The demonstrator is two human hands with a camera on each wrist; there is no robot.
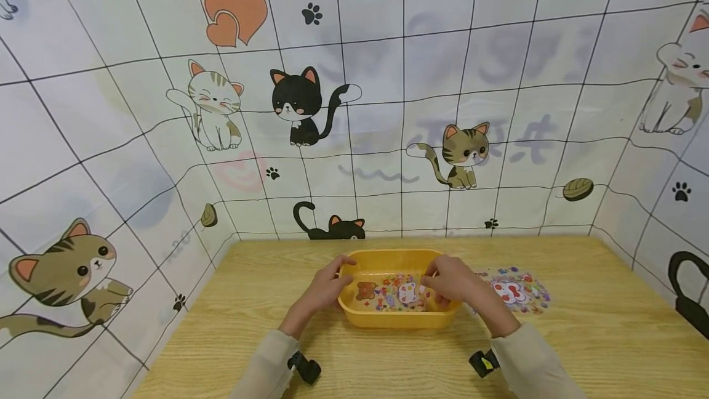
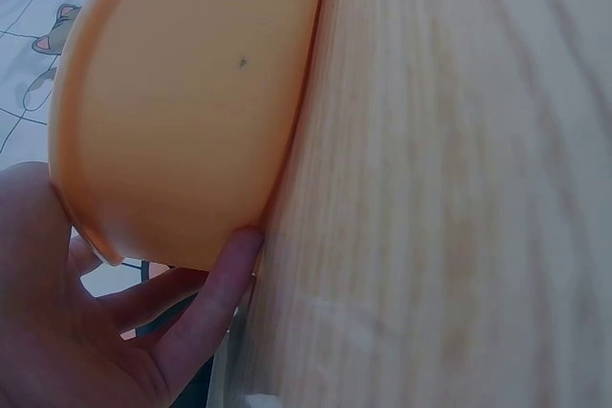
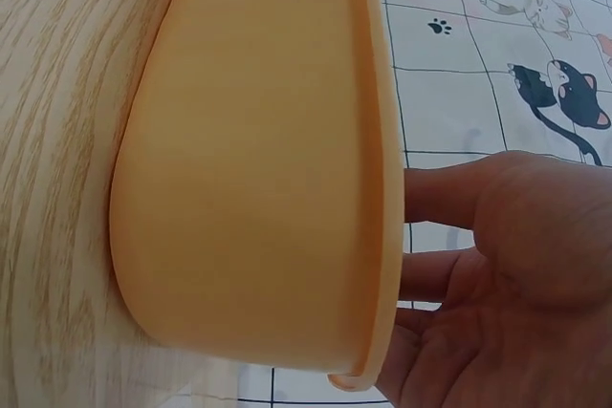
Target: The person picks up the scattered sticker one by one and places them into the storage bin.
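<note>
A yellow plastic basin (image 1: 396, 320) stands on the table between both hands. Small colourful stickers (image 1: 407, 292), among them a brown bear and a white figure, show on its bottom; whether they are stuck down, I cannot tell. My left hand (image 1: 328, 283) grips the basin's left end. In the left wrist view its thumb is at the rim and its other fingers lie against the outer wall. My right hand (image 1: 451, 277) reaches over the right end, fingers down inside the basin. The rim hides those fingertips in the right wrist view, so what they touch is unclear.
Right of the basin, partly behind my right forearm, more colourful stickers (image 1: 520, 291) lie flat on the wooden table (image 1: 249, 288). A cat-patterned wall covering (image 1: 376, 165) encloses the back and sides. Some black strap-like thing (image 1: 689, 300) shows at the right edge.
</note>
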